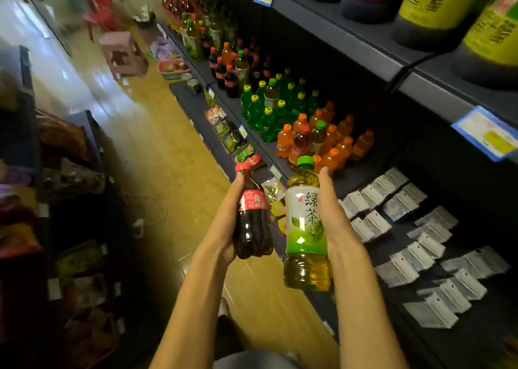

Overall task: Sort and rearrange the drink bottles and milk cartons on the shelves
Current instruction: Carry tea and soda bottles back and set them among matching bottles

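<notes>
My left hand [229, 228] grips a dark cola bottle [252, 214] with a red cap and red label, held upright over the aisle floor. My right hand [333, 214] grips a green tea bottle [305, 228] with a green cap and a white and green label. Both bottles are in front of the dark shelf [361, 183]. On that shelf stand orange soda bottles [333, 141], green bottles with yellow caps [269, 108], and more cola bottles [227, 74] farther back. A cola-coloured bottle and a green-capped tea bottle stand among the orange ones.
White packets [414, 242] lie in rows on the shelf to the right. Large dark bottles with yellow labels [437, 7] stand on the upper shelf. A lower ledge holds snack packs [232, 141]. Across the wooden-floored aisle [168, 158] stands another rack [70, 200]; stools [123, 52] stand far back.
</notes>
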{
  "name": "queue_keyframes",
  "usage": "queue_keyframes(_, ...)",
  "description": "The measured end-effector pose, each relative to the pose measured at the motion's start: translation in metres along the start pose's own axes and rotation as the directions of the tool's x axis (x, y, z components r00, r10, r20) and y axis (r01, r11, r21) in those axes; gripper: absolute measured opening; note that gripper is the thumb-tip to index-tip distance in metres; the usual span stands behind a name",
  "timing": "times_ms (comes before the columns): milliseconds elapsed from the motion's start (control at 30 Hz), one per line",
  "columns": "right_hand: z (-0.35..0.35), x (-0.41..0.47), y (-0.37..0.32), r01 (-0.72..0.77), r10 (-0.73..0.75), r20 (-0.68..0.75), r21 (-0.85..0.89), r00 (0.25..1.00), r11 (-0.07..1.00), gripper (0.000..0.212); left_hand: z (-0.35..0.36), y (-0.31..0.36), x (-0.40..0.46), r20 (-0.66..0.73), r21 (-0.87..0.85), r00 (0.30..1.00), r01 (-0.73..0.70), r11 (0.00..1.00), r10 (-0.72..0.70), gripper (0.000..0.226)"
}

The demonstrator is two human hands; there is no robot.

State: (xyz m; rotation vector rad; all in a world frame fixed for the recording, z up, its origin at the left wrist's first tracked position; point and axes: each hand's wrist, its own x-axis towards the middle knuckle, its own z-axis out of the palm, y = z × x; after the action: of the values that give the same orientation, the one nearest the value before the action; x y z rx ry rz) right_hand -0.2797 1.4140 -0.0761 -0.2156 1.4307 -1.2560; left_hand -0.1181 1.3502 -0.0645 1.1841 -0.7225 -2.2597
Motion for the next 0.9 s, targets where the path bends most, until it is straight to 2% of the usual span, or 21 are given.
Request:
queue_keyframes(33, 0.017, 0.009, -0.003, -0.008, 0.008, 0.003, 0.002, 1.000, 1.000, 0.086, -0.008, 0.013, 0.005, 0.008, 0.001, 1.000, -0.004, 1.000, 0.004, 0.062)
queue_keyframes(133, 0.068, 0.038, -0.009, -0.006, 0.006, -0.001, 0.042, 1.000, 0.999, 0.075, -0.035, 0.054, 0.018, 0.038, -0.026, 0.999, -0.007, 1.000, 0.008, 0.065)
queue_keyframes(167, 0.087, 0.046, -0.011, -0.007, 0.007, 0.001, 0.052, 1.000, 0.999, 0.079, -0.046, 0.066, 0.023, 0.046, -0.030, 0.999, -0.010, 1.000, 0.011, 0.066)
queue_keyframes(267, 0.130, 0.081, -0.011, -0.036, 0.035, -0.052, -0.001, 0.998, 0.999, 0.118, -0.075, 0.102, 0.036, 0.037, -0.031, 0.999, -0.024, 0.999, 0.025, 0.061)
queue_keyframes(300, 0.141, 0.092, -0.011, -0.039, 0.038, -0.063, -0.009, 0.997, 0.999, 0.124, -0.084, 0.114, 0.040, 0.017, -0.039, 0.999, -0.029, 0.999, 0.030, 0.059)
queue_keyframes(500, 0.180, 0.155, -0.025, -0.077, 0.070, -0.113, -0.059, 0.991, 0.995, 0.130, -0.128, 0.160, 0.074, -0.046, -0.039, 0.999, -0.025, 0.999, 0.023, 0.066)
queue_keyframes(600, 0.201, 0.180, -0.046, -0.119, 0.115, -0.067, -0.051, 0.991, 0.992, 0.121, -0.139, 0.182, 0.103, -0.068, -0.050, 0.997, -0.027, 0.998, 0.024, 0.062)
queue_keyframes(733, 0.230, 0.232, -0.078, -0.141, 0.141, -0.009, -0.029, 0.990, 0.990, 0.148, -0.146, 0.219, 0.148, -0.098, -0.085, 0.995, -0.032, 0.996, 0.024, 0.062)
queue_keyframes(833, 0.254, 0.279, -0.106, -0.139, 0.140, 0.012, -0.078, 0.990, 0.987, 0.141, -0.152, 0.255, 0.183, -0.121, -0.098, 0.992, -0.034, 0.995, 0.022, 0.064)
queue_keyframes(900, 0.271, 0.307, -0.126, -0.124, 0.131, 0.050, -0.110, 0.990, 0.986, 0.127, -0.155, 0.282, 0.205, -0.138, -0.108, 0.990, -0.055, 0.993, 0.039, 0.062)
